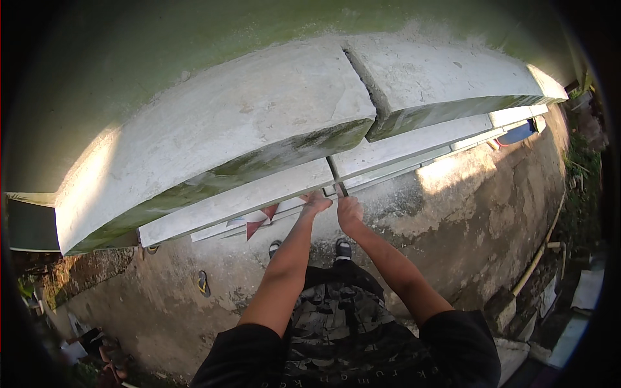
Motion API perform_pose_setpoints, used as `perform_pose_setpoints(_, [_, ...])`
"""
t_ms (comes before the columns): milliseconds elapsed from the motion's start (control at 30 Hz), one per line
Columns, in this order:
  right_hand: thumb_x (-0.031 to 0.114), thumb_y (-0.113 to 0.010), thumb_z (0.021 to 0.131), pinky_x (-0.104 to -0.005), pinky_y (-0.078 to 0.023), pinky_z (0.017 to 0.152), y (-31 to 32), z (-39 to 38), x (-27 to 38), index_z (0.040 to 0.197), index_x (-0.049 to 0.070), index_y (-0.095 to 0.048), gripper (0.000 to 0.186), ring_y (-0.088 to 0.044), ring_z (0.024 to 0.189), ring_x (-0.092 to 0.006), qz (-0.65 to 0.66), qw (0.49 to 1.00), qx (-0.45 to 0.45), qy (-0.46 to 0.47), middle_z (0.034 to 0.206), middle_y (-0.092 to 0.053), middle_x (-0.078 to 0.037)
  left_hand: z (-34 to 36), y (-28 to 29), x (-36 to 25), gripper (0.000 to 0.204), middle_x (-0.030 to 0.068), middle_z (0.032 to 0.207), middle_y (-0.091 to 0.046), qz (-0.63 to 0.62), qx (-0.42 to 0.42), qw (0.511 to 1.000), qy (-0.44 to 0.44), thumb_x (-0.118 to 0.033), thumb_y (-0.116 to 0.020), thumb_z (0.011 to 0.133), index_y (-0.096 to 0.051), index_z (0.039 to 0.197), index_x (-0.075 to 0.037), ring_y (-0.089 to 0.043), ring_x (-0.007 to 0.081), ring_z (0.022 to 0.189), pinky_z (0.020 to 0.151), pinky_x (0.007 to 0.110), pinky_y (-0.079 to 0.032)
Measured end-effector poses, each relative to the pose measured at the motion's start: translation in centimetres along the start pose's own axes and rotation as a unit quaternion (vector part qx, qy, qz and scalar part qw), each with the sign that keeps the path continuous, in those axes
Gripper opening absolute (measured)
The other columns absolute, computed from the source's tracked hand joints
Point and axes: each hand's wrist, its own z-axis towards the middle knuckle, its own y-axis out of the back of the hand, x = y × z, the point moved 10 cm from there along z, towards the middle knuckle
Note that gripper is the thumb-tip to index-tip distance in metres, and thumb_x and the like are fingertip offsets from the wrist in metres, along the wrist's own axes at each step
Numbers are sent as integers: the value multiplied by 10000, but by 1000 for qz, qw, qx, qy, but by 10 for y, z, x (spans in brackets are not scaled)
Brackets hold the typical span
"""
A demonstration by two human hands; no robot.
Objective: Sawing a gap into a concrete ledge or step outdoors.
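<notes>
Near a pale slab (252,194), a person's right hand (350,211) grips a dark strip (342,189); the left hand (317,203) curls just beside, its hold unclear.

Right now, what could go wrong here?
The left hand is close beside the right hand, which seems closed on a thin dark thing, so a slip might catch it. Either could scrape the nearby white ledge. Pale grit on the ground near the feet might slide underfoot.
</notes>
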Motion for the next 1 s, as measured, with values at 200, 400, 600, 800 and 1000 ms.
perform_pose_setpoints(200, [169,-424,896,-342,-535,589,23,21,-10,1060,117,-579,231,-644,755,-246,76,995,45,-46,801,-639,-75,-4,0,-20,976,338,1396,-108,-85,35,994,-51,-316,-680,554,-234,1286,153,46,486,1304,1023,570,81])
perform_pose_setpoints(400, [215,-456,899,-306,-539,619,3,16,-9,955,93,-618,210,-653,762,-201,87,994,54,-43,804,-648,-107,6,-9,-6,915,265,1420,-143,-48,49,997,-19,-276,-642,594,-218,1342,40,-43,385,1339,1056,503,-69])
perform_pose_setpoints(600, [202,-439,900,-342,-537,636,37,22,2,935,92,-616,212,-646,802,-251,87,995,52,-15,839,-646,-117,-2,-4,-10,913,190,1452,-130,-29,51,998,1,-238,-612,624,-159,1396,-61,-70,350,1348,1077,470,-141])
perform_pose_setpoints(800, [212,-442,895,-359,-529,635,24,22,-6,893,87,-631,227,-647,791,-258,107,993,41,-8,814,-650,-122,16,-11,-3,868,293,1374,-251,-55,19,997,-42,-323,-665,549,-366,1254,86,-91,394,1332,1045,515,-7])
perform_pose_setpoints(1000, [208,-411,895,-392,-518,665,14,22,-9,864,60,-621,259,-639,787,-296,133,988,77,1,850,-638,-171,5,-13,-11,924,228,1443,-119,-11,50,999,-9,-257,-630,617,-172,1388,-35,-50,353,1350,1063,537,-71])
